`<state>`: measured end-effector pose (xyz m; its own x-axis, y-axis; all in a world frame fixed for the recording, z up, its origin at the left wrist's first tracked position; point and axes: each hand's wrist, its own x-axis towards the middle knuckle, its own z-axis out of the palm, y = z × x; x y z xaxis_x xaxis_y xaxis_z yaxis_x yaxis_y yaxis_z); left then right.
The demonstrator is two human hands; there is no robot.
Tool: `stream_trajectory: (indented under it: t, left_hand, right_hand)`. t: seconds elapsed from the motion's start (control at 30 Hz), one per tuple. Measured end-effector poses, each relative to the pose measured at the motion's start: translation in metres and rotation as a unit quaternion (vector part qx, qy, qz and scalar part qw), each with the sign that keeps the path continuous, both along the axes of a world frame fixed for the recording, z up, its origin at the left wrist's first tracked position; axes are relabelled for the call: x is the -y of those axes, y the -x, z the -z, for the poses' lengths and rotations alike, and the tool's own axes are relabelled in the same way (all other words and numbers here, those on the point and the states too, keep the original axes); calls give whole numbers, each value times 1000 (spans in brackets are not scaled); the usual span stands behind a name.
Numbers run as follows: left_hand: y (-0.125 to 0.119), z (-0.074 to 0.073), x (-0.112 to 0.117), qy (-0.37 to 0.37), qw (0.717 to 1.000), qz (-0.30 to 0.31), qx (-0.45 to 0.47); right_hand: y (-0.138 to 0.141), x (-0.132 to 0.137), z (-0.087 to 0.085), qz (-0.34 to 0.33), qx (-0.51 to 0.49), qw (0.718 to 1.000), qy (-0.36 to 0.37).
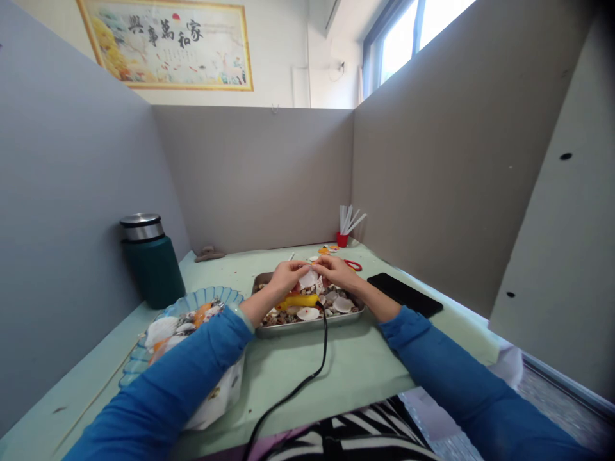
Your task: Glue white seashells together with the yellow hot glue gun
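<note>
Both of my hands meet over a metal tray (307,325) filled with shells and small stones. My left hand (287,276) and my right hand (336,271) are closed together on a white scallop shell (309,279) held just above the tray. A yellow tool (298,301) with a black cord (307,378) lies in the tray under my left hand. More white shells (308,314) lie in the tray near its front edge.
A light blue glass plate (211,298) with shells sits at the left. A dark green flask (150,262) stands by the left wall. A black phone (404,294) lies at the right. Red scissors (354,264) and a red cup of white sticks (343,238) stand behind the tray.
</note>
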<state>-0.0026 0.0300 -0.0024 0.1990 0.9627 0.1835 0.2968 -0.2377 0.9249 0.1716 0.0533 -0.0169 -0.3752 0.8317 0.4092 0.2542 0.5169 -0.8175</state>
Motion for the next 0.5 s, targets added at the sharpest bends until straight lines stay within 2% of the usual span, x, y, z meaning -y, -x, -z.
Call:
stream_trajectory:
  t: [0.2, 0.5]
  left_hand:
    - [1, 1, -1, -40, 999, -20, -28]
    - [0, 3, -1, -34, 999, -29, -25]
  right_hand:
    - [0, 1, 0, -7, 21, 999, -27]
    - [-1, 2, 0, -27, 29, 998, -47]
